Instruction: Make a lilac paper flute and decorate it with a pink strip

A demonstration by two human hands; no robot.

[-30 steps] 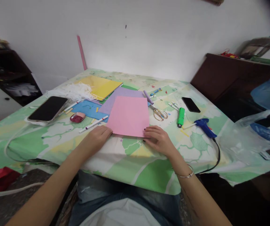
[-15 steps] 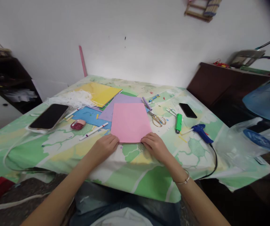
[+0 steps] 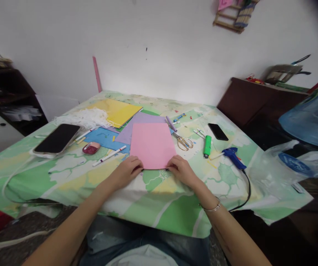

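Pink paper (image 3: 153, 146) lies near the front edge of the cloth-covered table (image 3: 172, 197), overlapping a purple sheet (image 3: 144, 118), apparently centred for even two-handed reach. Apart from each other, the left hand (image 3: 128, 170) and right hand (image 3: 181, 169) pinch its near corners — seemingly to hold that edge even. Gold-handled scissors (image 3: 178, 137) rest just beside it — perhaps for convenience.

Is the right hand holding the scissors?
No, the right hand is at the near right corner of the pink sheet, while the scissors lie on the table apart from it.
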